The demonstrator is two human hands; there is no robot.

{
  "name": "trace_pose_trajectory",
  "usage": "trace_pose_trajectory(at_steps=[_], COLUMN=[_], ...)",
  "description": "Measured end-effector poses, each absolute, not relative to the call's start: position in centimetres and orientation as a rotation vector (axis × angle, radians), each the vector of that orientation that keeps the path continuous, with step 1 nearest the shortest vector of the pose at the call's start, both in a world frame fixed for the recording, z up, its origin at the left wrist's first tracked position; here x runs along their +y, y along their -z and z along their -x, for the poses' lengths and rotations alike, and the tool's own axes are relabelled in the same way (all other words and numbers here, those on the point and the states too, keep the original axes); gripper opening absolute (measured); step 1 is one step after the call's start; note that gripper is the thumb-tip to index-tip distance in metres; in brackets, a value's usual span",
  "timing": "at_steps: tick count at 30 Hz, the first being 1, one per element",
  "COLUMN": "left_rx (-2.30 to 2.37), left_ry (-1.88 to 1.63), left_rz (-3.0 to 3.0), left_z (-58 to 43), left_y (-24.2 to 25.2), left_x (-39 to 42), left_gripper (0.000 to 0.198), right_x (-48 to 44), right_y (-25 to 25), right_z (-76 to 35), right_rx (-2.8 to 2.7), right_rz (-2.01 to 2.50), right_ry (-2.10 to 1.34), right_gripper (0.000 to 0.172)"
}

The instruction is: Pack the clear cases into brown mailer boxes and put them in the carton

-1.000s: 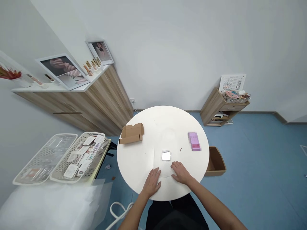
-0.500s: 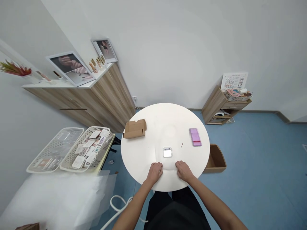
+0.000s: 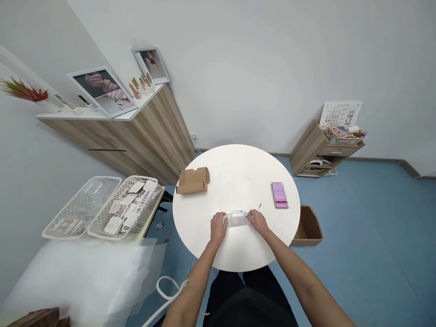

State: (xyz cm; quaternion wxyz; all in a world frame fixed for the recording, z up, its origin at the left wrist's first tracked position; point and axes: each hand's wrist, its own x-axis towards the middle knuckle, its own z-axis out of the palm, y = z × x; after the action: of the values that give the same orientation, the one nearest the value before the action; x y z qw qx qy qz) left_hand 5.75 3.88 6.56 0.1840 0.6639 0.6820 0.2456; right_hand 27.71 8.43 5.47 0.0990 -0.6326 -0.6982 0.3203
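Observation:
A thin, translucent white wrapping sheet [image 3: 235, 221] stretches between my hands over the table's near half. My left hand [image 3: 218, 227] grips its left end with curled fingers. The right end is pinched by my right hand [image 3: 258, 221]. Beneath the sheet lies a small clear case [image 3: 238, 211]; only its far edge shows uncovered, the rest is seen dimly through the sheet. Whether the sheet touches the case, I cannot tell. A tiny dark piece [image 3: 260, 206] lies just beyond my right hand.
On the round white table [image 3: 238, 168] are an open cardboard box [image 3: 192, 181] at left and a purple, pixelated item [image 3: 279, 195] at right. A brown bin [image 3: 307, 227] stands right of the table. White baskets [image 3: 127, 206] with cards sit at left, near a wooden cabinet [image 3: 163, 127].
Both hands have moved away from my body, bringing the sheet's near edge up and over the clear case, which was uncovered before. My view has shifted slightly.

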Motion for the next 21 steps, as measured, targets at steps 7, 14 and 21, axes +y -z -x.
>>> trace_pose_trajectory(at_steps=[7,14,21], left_rx=[1.577,1.665,1.666], left_ry=[-0.344,-0.176,-0.129], left_rz=[-2.448,-2.481,-2.522], left_z=[-8.9,-9.6,-8.9], left_y=[-4.1,-0.9,0.6], left_x=[1.8,3.0,4.5], left_gripper=[0.053,0.075,0.07], right_x=[11.5,12.0,9.6], right_y=[-4.7,-4.1,-4.7], right_z=[-27.0,-26.9,-27.4], right_rx=[-2.155,-2.296,-2.699], right_rz=[2.04,1.968,1.259], right_ry=[-0.96,-0.807,-0.304], right_gripper=[0.016,0.014,0.041])
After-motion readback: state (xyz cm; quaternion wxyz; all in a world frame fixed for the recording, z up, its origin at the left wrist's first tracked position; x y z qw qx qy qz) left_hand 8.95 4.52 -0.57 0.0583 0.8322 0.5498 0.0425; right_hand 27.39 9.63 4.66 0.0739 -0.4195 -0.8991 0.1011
